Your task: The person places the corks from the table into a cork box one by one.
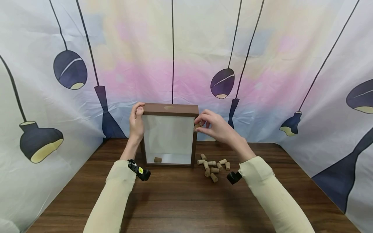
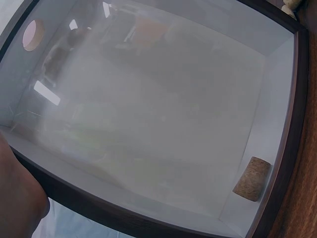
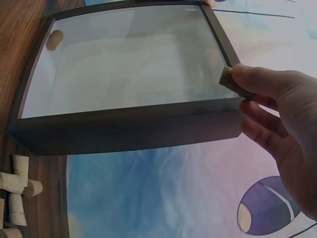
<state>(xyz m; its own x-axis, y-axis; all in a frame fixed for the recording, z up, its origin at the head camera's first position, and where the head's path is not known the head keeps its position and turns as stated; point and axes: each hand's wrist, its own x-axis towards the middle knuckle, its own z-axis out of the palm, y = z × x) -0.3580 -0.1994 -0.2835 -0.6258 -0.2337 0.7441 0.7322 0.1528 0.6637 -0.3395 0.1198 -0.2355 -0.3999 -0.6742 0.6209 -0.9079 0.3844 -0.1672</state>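
A dark brown shadow box (image 1: pixel 171 110) with a clear front stands upright on the table, an oval hole in its top. My left hand (image 1: pixel 136 121) grips its upper left corner, thumb on the front side. Between thumb and fingertips my right hand (image 1: pixel 214 124) pinches a cork (image 3: pixel 235 83), held beside the box's upper right edge. Inside the box, one cork (image 2: pixel 253 179) lies on the bottom near the left corner. The hole (image 2: pixel 33 35) also shows in the left wrist view.
Several loose corks (image 1: pixel 213 170) lie in a group on the wooden table (image 1: pixel 180 197), right of the box's base. A printed cloth backdrop (image 1: pixel 192 48) hangs behind and at both sides. Each wrist bears a small black camera.
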